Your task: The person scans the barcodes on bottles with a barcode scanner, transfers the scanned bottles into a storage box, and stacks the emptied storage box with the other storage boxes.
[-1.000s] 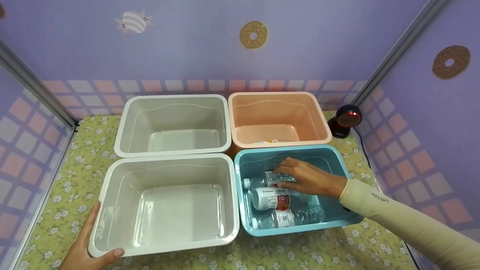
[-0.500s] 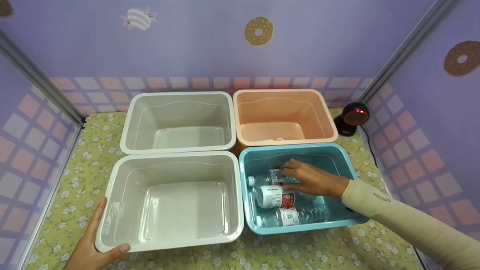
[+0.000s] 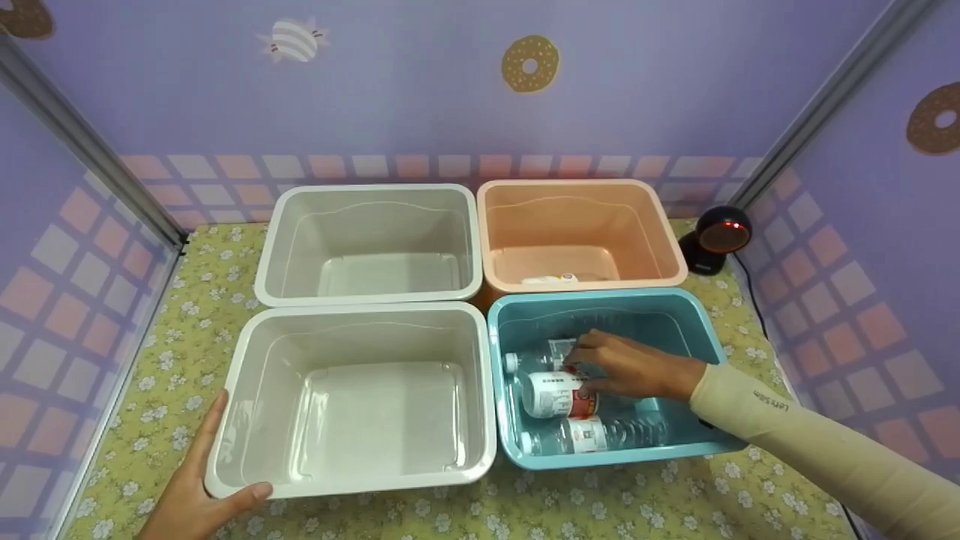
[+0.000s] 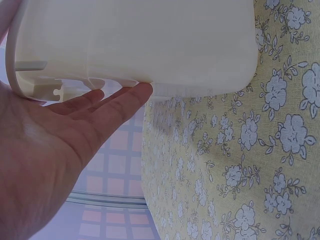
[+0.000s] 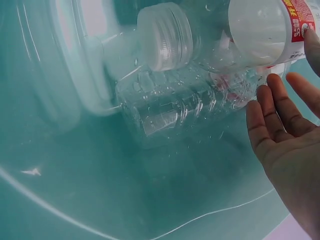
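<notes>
While the left hand [image 3: 191, 491] lies against the front left corner of the near grey bin [image 3: 382, 420], fingers straight along the outer side and thumb at the front rim, the right hand [image 3: 630, 365] reaches into the blue bin [image 3: 664, 322], wrist in a pale sleeve [image 3: 780, 420]. Right fingers parted, lightly bent; thumb touching the red-and-white label of the middle bottle [image 3: 559, 395], fingertips just beside it, not wrapped round. That bottle lies on its side between a far bottle [image 3: 534, 361] and a near bottle [image 3: 589, 435], both white-capped. Behind: a second grey bin [image 3: 390, 274] and a peach bin [image 3: 555, 259], the latter with a partly hidden white item [image 3: 544, 280] at its near wall. Tabletop [image 3: 172, 360] yellow-green, printed with pale flowers. Black scanner-like device [image 3: 721, 232], red lights lit, stands right of the peach bin; dark cable [image 3: 750, 296] along the right edge. Purple wall [image 3: 375, 97] with doughnut motifs; pink-and-white checked band [image 3: 375, 166] low down; grey strips [image 3: 825, 112] at the corners.
</notes>
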`<state>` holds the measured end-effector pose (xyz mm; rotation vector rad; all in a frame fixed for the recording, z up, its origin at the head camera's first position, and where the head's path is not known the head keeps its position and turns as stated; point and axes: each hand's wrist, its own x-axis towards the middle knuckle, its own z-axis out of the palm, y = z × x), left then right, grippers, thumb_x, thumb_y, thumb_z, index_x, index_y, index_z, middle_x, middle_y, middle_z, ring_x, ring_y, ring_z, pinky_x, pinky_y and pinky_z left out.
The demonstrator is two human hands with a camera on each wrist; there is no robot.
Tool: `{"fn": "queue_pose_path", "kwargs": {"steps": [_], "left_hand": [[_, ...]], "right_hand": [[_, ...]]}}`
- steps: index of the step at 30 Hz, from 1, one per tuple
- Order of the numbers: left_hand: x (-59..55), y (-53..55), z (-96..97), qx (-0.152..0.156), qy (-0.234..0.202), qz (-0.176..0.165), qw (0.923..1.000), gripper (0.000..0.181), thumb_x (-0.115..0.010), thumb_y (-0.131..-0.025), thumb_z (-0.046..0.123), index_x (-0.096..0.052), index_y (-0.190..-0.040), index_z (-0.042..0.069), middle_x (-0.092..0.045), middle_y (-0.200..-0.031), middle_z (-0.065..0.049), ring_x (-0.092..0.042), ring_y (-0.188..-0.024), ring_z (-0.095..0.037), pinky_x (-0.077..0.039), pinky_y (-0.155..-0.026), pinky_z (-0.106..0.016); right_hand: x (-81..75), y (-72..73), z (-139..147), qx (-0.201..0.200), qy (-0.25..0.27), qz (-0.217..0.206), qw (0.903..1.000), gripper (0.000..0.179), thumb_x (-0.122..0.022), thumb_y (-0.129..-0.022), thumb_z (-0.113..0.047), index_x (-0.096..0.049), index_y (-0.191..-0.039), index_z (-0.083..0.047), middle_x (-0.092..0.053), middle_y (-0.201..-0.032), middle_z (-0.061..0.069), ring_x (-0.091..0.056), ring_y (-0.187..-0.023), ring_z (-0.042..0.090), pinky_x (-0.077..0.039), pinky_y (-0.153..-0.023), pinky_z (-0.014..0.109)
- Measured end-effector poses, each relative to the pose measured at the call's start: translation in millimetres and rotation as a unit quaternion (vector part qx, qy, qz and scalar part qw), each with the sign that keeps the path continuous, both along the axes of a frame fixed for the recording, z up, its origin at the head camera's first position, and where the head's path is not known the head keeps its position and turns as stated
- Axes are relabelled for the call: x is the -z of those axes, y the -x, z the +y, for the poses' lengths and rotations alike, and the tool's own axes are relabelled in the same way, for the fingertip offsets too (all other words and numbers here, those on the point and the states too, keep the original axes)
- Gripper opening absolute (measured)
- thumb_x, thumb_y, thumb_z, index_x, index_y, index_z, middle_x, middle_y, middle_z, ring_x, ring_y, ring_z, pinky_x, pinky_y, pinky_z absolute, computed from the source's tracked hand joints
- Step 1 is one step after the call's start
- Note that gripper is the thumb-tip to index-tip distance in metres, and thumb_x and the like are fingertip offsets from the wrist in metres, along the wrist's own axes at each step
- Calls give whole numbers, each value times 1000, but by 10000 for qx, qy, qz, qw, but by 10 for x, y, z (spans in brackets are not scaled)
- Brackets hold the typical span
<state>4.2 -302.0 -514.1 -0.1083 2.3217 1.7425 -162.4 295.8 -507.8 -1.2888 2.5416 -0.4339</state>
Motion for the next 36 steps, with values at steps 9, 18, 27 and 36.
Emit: {"fn": "queue_pose_path", "kwargs": {"steps": [9, 18, 27, 36], "left_hand": [[25, 2, 1, 32, -29, 154, 9999, 124, -77, -97, -3, 9, -178, 38, -17, -172, -33, -60, -127, -54, -66, -86, -38], [36, 3, -4, 60, -97, 134, 9998, 123, -76, -98, -2, 10, -177, 38, -13, -174, -31, -56, -131, -58, -66, -87, -39], [22, -6, 1, 62, -37, 193, 9998, 125, -77, -97, -3, 9, -178, 36, -18, -172, -34, -59, -128, -57, -66, -86, -37], [22, -1, 3, 69, -30, 183, 9998, 124, -76, -98, -2, 9, -177, 39, -17, -173, -32, -58, -129, -56, -66, -87, -38]], "right_hand": [[-10, -34, -24, -44, -126, -401, 9991, 42, -84, -102, -24, -75, -137, -4, -69, -131, 11, -68, -116, 27, -62, -95, 47], [-17, -35, -37, -80, -104, -467, 9988, 40, -82, -103, -25, -75, -136, -5, -67, -129, 13, -68, -114, 27, -62, -94, 48], [-44, -72, -36, 241, -220, -774, 9965, 44, -84, -102, -27, -70, -139, -5, -65, -131, 8, -66, -114, 22, -61, -94, 47], [-77, -125, -96, 546, -445, -604, 9957, 52, -94, -92, -32, -68, -131, -9, -65, -116, 2, -59, -99, 13, -59, -82, 37]]}}
